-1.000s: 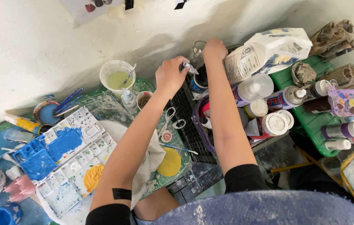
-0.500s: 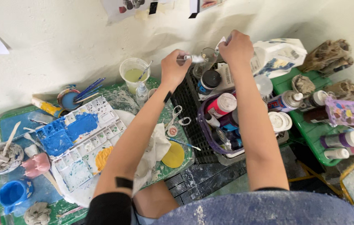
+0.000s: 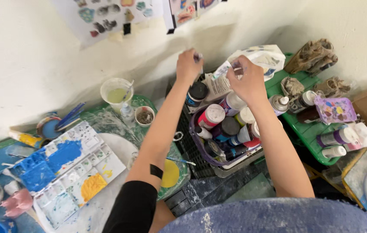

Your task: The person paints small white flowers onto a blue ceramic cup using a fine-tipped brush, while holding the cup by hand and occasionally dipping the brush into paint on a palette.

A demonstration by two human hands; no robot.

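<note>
My left hand (image 3: 188, 65) is raised over the back of a purple basket (image 3: 197, 139) packed with paint bottles. Its fingers are closed on a small paint tube (image 3: 198, 56). My right hand (image 3: 247, 81) hovers a hand's width to the right, above a white-capped bottle (image 3: 232, 102). Its fingertips pinch a small pale piece (image 3: 235, 64); I cannot tell what it is. Behind both hands a white plastic bag (image 3: 259, 58) leans on the wall.
A black crate (image 3: 191, 160) carries the basket. On the left are a paint-stained mixing palette (image 3: 69, 166) with blue and yellow paint, a cup of greenish water (image 3: 116, 92) and brushes. On the right, a green tray (image 3: 311, 131) holds bottles and a small purple palette (image 3: 334, 110).
A second ago both hands met on the small tube over the basket. They have since drawn apart, each keeping a piece, and sit slightly nearer the wall.
</note>
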